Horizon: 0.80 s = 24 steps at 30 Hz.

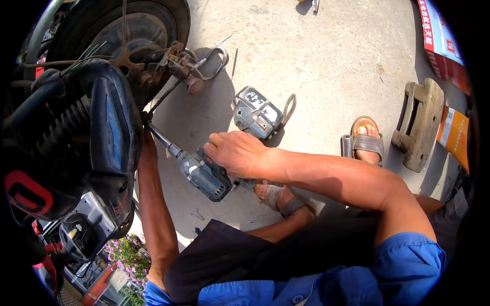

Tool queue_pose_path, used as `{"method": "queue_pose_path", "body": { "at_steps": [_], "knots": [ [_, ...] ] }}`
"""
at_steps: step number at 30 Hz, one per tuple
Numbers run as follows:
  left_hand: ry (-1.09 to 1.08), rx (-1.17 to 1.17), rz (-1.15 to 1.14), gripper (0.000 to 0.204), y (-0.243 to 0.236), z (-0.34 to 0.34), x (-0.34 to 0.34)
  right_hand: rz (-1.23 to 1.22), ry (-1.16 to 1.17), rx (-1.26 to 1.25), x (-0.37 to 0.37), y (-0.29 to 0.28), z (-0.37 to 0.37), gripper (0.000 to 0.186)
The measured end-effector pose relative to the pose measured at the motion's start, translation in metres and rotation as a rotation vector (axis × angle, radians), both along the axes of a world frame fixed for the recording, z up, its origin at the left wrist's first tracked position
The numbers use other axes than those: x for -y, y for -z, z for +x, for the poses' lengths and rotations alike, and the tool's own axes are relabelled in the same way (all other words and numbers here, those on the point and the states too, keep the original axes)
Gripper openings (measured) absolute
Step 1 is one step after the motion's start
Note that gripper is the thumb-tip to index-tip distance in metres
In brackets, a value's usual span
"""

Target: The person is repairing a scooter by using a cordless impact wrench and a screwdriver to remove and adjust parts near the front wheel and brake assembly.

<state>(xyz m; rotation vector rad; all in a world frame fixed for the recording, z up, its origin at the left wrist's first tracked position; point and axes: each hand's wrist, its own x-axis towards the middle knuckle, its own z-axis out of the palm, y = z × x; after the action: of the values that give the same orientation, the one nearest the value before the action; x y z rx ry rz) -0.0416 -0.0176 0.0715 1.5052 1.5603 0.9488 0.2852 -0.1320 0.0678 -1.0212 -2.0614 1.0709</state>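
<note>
My right hand (237, 153) is closed round the handle of a grey-blue cordless impact wrench (206, 178). A long metal socket (163, 136) runs from the wrench's nose to the underside of a motor scooter (109, 122), where its tip meets dark parts. Just beyond that hand is a grey-blue battery pack (258, 115) with a worn white label and a loop strap; the hand hides whether it joins the handle. My left hand (147, 143) reaches up behind the scooter's black panel. Its fingers are hidden there.
The scooter's wheel (122, 30) and a loose cable (222, 56) lie at the far left. By my sandalled foot (366, 140) stands a metal tube (346, 146). A wooden stool (421, 125), an orange box (454, 135) and a red-blue carton (445, 48) are at right.
</note>
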Motion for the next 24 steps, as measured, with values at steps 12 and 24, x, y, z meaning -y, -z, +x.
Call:
{"method": "queue_pose_path", "body": {
  "at_steps": [12, 24],
  "knots": [
    [0.113, -0.539, 0.200, 0.043, -0.013, 0.016, 0.005, 0.003, 0.002, 0.025, -0.004, 0.003, 0.006, 0.016],
    [-0.135, 0.536, -0.087, 0.035, -0.011, 0.023, 0.006, 0.052, 0.050, 0.095, -0.006, -0.004, 0.000, 0.015]
  ]
}}
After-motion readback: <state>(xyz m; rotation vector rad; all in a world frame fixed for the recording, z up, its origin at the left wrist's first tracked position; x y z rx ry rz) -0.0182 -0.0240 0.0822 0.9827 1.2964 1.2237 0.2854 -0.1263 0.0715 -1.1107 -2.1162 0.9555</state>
